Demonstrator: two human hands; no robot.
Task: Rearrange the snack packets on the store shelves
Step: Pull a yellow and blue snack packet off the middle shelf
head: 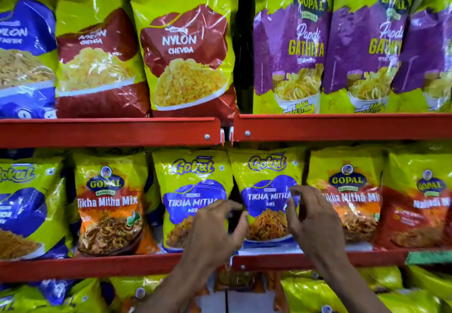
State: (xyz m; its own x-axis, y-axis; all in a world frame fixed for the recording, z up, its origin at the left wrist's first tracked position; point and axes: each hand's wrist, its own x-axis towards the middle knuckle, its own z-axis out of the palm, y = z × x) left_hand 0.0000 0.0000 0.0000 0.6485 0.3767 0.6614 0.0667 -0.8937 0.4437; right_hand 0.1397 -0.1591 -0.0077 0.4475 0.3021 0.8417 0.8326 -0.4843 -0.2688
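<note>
— Both forearms come up from below, and the left hand (215, 229) and right hand (310, 219) sit either side of that Gokul Tikha Mitha Mix packet (267, 197) on the middle shelf (110, 267).

— Has either hand got hold of it?

— Not that I can see. Fingers on both are spread and curled, with nothing pinched between them. The right hand's fingertips (292, 196) are at the packet's right edge, maybe brushing the film; the left thumb is near its lower left corner. I'd call both loose, framing it rather than gripping.

— Where does the packet stand?

— Upright, just right of the joint between the two red shelf sections, leaning slightly. Its twin Gokul packet (193, 190) is touching it on the left, and a Gopal Tikha Mitha Mix packet (347, 195) crowds in on the right.

— So how would you do it well?

— Take it by both side edges, low down, where the contents give it body. Squeeze the puffed middle and the film slips or crumples. Then square it up, label forward, base flat against the front lip, without shoving the Gopal one sideways.

— And the row above?

— Nylon Chevda packets (188, 50) and Papdi Gathiya packets (288, 48), well clear of the hands.
</note>
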